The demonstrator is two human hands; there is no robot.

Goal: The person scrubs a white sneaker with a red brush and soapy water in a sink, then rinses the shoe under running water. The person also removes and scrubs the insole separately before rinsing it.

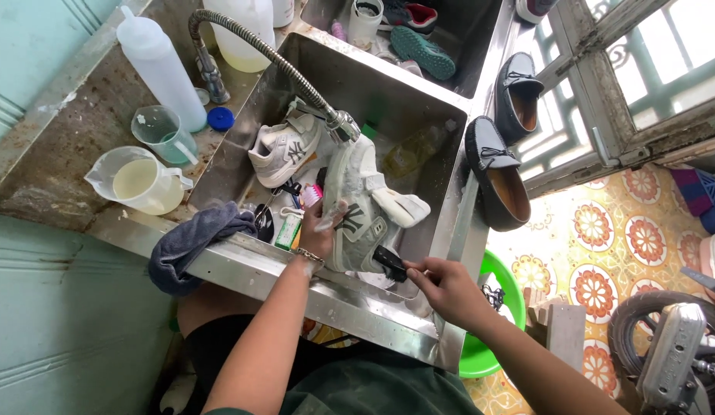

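My left hand grips a wet white and grey sneaker and holds it upright over the steel sink, right under the flexible faucet's nozzle. In my right hand is a black brush, its head pressed against the sneaker's lower end near the sink's front rim. The matching second sneaker lies in the sink to the left, against the wall.
A dark grey cloth hangs over the front rim. A squeeze bottle, a cup and a jug of pale liquid stand on the left counter. Two black loafers rest on the right ledge. A green basin sits on the floor.
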